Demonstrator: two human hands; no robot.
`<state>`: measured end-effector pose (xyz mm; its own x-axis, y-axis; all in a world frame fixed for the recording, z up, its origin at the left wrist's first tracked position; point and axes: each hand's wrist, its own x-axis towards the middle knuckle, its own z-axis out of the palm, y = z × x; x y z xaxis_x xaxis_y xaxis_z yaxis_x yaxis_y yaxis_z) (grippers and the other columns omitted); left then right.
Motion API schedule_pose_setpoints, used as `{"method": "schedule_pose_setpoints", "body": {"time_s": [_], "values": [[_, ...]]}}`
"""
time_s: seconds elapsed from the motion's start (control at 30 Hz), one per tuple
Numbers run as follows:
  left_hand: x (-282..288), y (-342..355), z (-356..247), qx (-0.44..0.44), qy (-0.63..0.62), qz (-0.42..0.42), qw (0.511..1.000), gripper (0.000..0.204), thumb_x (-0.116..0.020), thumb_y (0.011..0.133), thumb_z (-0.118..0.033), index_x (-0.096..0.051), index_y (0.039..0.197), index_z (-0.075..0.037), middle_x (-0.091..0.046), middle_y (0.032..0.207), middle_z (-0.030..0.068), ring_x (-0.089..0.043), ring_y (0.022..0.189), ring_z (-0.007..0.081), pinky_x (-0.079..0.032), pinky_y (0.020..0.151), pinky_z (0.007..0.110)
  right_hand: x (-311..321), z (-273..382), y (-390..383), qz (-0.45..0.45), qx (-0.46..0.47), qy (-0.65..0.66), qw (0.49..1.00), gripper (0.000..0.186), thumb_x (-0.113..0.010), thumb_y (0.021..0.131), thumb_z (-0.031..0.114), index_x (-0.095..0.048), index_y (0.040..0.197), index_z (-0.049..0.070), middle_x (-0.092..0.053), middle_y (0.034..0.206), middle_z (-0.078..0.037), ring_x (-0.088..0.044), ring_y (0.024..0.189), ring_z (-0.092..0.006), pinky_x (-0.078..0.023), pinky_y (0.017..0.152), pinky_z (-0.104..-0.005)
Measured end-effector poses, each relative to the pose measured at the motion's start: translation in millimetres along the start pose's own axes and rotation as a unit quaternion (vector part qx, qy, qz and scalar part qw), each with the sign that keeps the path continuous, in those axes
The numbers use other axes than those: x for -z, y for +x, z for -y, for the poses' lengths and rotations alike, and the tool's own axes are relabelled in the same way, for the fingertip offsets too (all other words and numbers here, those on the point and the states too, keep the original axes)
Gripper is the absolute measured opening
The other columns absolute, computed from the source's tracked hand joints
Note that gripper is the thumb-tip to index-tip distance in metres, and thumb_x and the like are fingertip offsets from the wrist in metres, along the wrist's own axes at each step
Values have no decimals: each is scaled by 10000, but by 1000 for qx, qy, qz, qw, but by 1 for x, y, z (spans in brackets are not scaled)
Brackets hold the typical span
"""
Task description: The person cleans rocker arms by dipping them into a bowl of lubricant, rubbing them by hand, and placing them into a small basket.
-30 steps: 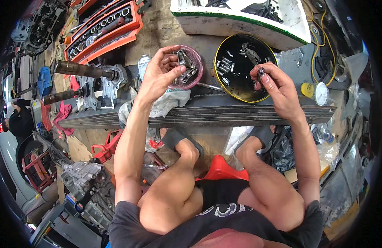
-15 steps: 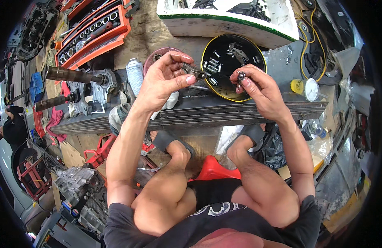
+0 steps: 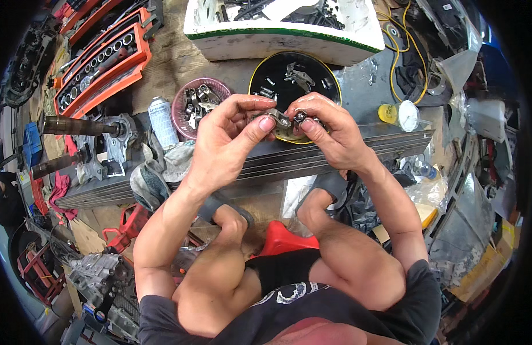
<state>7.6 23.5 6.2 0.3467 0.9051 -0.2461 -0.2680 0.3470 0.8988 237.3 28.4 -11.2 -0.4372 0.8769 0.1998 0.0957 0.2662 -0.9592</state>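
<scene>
Both hands work above the worktop (image 3: 358,86), close to its front edge and over the near rim of the black round pan (image 3: 275,70). Left hand (image 3: 225,138): thumb and fingers pinch a curved metal piece (image 3: 278,119), its free end pointing right. Right hand (image 3: 335,137): fingertips pinch a small dark part (image 3: 300,116), hole or socket facing up; the rest of it is hidden by the fingers. The two pieces sit end to end, near or touching; contact cannot be told. Step in hand, as judged: matching the small part against the end of the metal piece. Next move seems to call for a steady left grip and a fine turn of the right fingertips, so the ends line up without slipping from oily skin. Stock nearby: loose silver cylinders (image 3: 267,92) and another metal bracket (image 3: 301,78) in the pan; similar metal parts (image 3: 203,99) in the pink basket (image 3: 176,115), left of the pan and right of the spray can (image 3: 162,122).
</scene>
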Motion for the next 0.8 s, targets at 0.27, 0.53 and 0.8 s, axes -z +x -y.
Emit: {"method": "schedule_pose_setpoints", "body": {"time_s": [0.27,0.53,0.8], "values": [[-9,-12,12,-81,69,-24,994,339,-721,935,-42,-560,1224,32,-627,1169,83,-624,1054,135,-515,920,279,0,1,0,-10,29,-45,999,191,-627,987,97,-656,1140,-12,-666,1048,-131,-641,950,-257,-521,833,-357],[-11,-10,13,-154,145,-55,976,348,-744,905,-24,-628,1230,16,-686,1175,100,-649,1009,132,-523,882,280,-2,0,-1,-17,57,-81,995,207,-649,955,50,-647,1148,-25,-656,1018,-144,-633,909,-274,-525,801,-363],[-11,-8,7,-200,357,-41,911,366,-763,888,-67,-646,1229,-3,-741,1053,110,-711,910,162,-560,804,289,-8,7,-4,-35,23,-121,992,179,-670,919,37,-643,1073,-50,-632,914,-162,-636,795,-292,-518,708,-374]]}}
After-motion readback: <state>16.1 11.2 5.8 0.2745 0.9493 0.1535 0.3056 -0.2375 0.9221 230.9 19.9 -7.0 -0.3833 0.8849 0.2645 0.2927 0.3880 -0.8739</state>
